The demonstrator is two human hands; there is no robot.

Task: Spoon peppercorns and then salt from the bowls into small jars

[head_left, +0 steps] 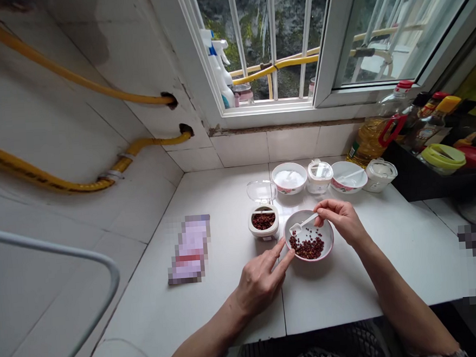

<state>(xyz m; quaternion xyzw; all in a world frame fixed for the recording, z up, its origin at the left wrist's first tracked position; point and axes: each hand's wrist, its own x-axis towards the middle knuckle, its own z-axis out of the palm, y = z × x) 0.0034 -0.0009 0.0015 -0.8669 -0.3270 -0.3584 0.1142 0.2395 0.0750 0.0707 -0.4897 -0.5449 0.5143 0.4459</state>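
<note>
Pinching a white spoon (305, 222) in the grip of the right hand (342, 221), at two o'clock over the bowl (327, 238) of dark red grains (308, 248). Touching the rim at eight o'clock with the left hand (263, 273), grip released. On the bench (148, 299), at ten o'clock, an open jar (263, 231).

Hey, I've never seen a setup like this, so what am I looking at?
There's no machine: this single picture comes from a camera on someone's head, looking forward and down at their bare hands. The right hand pinches a small white plastic spoon over a white, pink-rimmed bowl of dark red grains. The left hand touches that bowl's edge. On the white tiled counter, an open whitish jar holds similar grains; a blurred lilac packet lies left of it. Behind are two white flowered bowls and two lidded jars.
</note>
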